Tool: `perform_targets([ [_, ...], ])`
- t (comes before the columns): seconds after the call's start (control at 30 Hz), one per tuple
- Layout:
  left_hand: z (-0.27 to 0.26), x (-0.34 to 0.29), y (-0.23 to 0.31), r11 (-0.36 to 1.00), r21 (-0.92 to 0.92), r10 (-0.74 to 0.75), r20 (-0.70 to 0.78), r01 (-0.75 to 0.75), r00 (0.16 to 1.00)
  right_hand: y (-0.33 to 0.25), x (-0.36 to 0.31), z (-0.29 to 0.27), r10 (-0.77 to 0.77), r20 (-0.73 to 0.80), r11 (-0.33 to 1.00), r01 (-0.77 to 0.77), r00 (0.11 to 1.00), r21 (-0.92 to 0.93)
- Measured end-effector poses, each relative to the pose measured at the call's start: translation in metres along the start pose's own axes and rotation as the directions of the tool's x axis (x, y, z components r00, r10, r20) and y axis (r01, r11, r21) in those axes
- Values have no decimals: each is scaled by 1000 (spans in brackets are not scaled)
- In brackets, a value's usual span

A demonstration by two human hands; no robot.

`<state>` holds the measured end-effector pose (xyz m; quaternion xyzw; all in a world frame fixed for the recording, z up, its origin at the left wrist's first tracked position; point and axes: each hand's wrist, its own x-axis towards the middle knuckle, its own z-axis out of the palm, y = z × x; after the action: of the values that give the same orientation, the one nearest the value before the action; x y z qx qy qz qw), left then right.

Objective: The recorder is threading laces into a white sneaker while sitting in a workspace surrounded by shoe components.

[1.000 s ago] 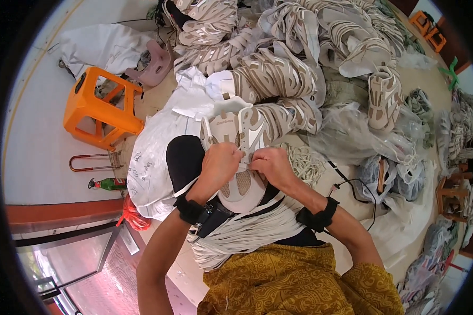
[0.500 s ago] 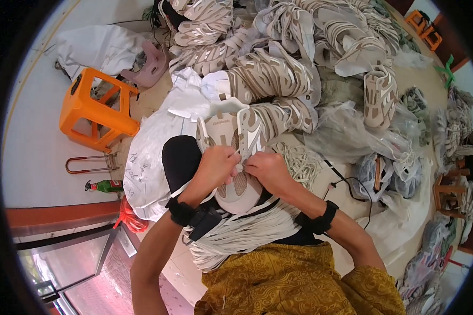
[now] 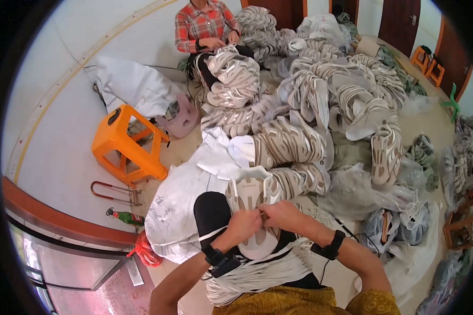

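Note:
A beige and white shoe upper (image 3: 259,249) lies on my lap, toe toward me, with brown mesh panels. Over its lace opening, my left hand (image 3: 244,224) and my right hand (image 3: 279,215) meet with fingers pinched. They grip a thin pale shoelace, mostly hidden by the fingers. Across my thighs, nearest my body, hangs a thick bundle of off-white shoelaces (image 3: 255,278). A black rounded form (image 3: 213,214) sits just left of the upper. Beyond it, a row of stacked shoe uppers (image 3: 291,142) leans away from me.
An orange stool (image 3: 129,144) stands left, above a green bottle (image 3: 127,217) and a red plastic bundle (image 3: 144,249). A white sack (image 3: 176,210) spreads beside my lap. Plastic bags (image 3: 362,194) lie right. Across the pile sits a co-worker in a checked shirt (image 3: 207,26).
The view has tilted upward, bringing the co-worker and doors into sight. My hands have come closer together over the lace opening, still pinching; the upper remains on my lap.

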<state>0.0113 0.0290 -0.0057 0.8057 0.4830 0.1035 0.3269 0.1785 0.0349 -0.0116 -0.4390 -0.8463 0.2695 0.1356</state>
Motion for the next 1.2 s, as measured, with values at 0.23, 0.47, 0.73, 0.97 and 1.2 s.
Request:
perform_targets([
  [0.23, -5, 3, 3, 991, -56, -122, 21, 123, 992, -7, 6, -14, -206, 103, 905, 229, 973, -357],
  [0.47, -31, 17, 14, 999, 47, 5, 245, -17, 969, 2, -1, -7, -494, -194, 820, 379, 848, -430],
  [0.73, -34, 21, 7, 800, -406, -247, 450, 443, 858, 9, 0, 4, -490, -307, 848, 366, 816, -383],
  [0.97, -34, 17, 11, 832, -355, -274, 404, 426, 873, 14, 6, 1, -435, -358, 895, 353, 826, -273],
  [1.2, -55, 2, 8, 720, -650, -297, 28, 243, 954, 15, 5, 5, -141, -332, 973, 192, 933, 126],
])
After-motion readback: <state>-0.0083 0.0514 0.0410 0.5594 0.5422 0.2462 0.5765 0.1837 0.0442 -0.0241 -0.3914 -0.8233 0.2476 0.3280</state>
